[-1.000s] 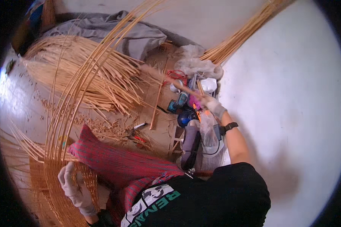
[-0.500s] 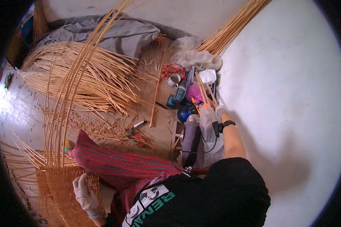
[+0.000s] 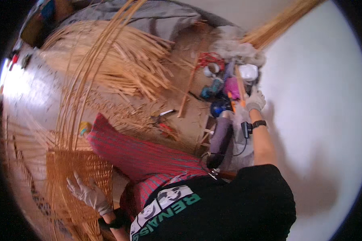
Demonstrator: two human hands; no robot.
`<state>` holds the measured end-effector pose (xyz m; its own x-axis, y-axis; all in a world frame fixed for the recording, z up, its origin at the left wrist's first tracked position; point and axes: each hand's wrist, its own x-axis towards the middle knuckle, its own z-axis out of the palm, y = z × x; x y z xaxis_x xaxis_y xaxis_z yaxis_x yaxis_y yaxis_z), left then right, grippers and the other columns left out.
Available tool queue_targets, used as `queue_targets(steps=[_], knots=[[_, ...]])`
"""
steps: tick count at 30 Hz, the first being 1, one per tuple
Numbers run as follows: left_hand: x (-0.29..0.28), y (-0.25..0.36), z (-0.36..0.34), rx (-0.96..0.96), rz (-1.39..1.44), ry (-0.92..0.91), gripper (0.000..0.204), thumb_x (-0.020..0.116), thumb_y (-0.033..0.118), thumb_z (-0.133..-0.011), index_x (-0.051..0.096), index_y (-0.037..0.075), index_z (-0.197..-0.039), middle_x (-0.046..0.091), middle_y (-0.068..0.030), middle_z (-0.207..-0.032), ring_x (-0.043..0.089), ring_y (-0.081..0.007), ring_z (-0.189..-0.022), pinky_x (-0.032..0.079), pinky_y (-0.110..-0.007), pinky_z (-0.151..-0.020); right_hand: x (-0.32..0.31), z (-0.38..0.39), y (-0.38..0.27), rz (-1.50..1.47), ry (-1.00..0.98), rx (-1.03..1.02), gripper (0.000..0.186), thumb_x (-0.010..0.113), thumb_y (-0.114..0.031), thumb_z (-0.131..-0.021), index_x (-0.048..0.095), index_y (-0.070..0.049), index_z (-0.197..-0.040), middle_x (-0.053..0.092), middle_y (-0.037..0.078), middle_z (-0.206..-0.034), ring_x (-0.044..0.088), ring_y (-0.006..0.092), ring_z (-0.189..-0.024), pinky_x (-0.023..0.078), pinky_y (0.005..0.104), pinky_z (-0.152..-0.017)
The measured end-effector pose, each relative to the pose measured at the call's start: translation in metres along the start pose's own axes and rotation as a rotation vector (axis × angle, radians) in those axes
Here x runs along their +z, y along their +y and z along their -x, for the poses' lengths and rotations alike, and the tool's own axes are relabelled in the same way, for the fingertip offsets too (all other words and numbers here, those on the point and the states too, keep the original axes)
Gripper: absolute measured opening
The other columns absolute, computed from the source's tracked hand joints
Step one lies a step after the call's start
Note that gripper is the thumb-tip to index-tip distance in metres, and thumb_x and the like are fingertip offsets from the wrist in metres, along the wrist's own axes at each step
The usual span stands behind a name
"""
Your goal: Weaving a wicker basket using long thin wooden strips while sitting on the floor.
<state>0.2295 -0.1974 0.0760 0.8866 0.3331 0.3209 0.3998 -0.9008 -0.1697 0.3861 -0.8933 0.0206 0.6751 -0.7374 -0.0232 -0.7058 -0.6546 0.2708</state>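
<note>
My left hand (image 3: pixel 88 195), in a pale glove, is spread open against a woven wicker panel (image 3: pixel 102 170). Long canes (image 3: pixel 78 94) rise from the panel's upper edge. My right hand (image 3: pixel 256 100), gloved too, reaches to the jumbled items beside the white wall. Nearest it are wooden slats (image 3: pixel 240 84), a white packet (image 3: pixel 248 72) and a pink cloth or bag (image 3: pixel 231 86). Motion blur and bent fingers leave it unclear whether the right hand grips anything.
A large cane bundle (image 3: pixel 112 56) lies at the upper left, near grey cloth (image 3: pixel 165 18). A blue power tool (image 3: pixel 212 89), a white mug (image 3: pixel 211 70) and a stick (image 3: pixel 188 94) are left of the jumble. Red-handled cutters (image 3: pixel 165 127) lie on the floor.
My right hand has moved farther up along the wall, past the slats' lower ends. My left hand's fingers have spread apart on the panel. The whole view has shifted.
</note>
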Motion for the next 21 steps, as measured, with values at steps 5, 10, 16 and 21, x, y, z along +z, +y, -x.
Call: queue_targets(steps=[5,10,16,21], knots=[[0.034,-0.018,0.01,-0.16,-0.299,-0.185,0.097,0.072,0.042,-0.082,0.017,0.023,-0.16,0.022,-0.0225,-0.161,0.029,-0.0466,-0.143,0.026,-0.055,-0.116,0.009,0.057,-0.159,-0.692,0.168,-1.065,0.033,0.062,-0.026,-0.089,0.065,-0.01,-0.118,0.065,0.015,-0.118,0.059,0.0336,-0.114,0.044,0.0416,-0.102],[0.051,-0.051,-0.008,-0.132,-0.248,-0.107,0.096,0.072,0.032,-0.082,0.017,0.022,-0.16,0.019,-0.0241,-0.161,0.025,-0.0464,-0.145,0.025,-0.055,-0.117,0.098,0.159,-0.28,-0.329,-0.527,-1.504,0.025,0.056,-0.029,-0.089,0.069,-0.02,-0.109,0.071,0.013,-0.103,0.067,0.0342,-0.098,0.053,0.0459,-0.084],[0.05,-0.149,-0.084,-0.043,-0.128,-0.116,0.092,0.066,0.018,-0.082,0.018,0.02,-0.16,0.015,-0.0245,-0.162,0.017,-0.0449,-0.148,0.019,-0.05,-0.121,0.217,0.246,-0.304,-0.087,-0.832,-1.574,0.043,0.064,-0.026,-0.082,0.063,-0.017,-0.124,0.069,0.018,-0.112,0.067,0.0377,-0.102,0.054,0.0474,-0.086],[0.06,-0.213,-0.138,-0.048,0.068,-0.157,0.09,0.06,0.005,-0.08,0.019,0.016,-0.159,0.018,-0.0224,-0.163,0.016,-0.0417,-0.15,0.017,-0.046,-0.122,0.267,0.293,-0.268,0.295,-0.912,-1.786,0.043,0.063,-0.02,-0.084,0.063,-0.021,-0.127,0.067,0.016,-0.118,0.066,0.0338,-0.105,0.055,0.0462,-0.085]])
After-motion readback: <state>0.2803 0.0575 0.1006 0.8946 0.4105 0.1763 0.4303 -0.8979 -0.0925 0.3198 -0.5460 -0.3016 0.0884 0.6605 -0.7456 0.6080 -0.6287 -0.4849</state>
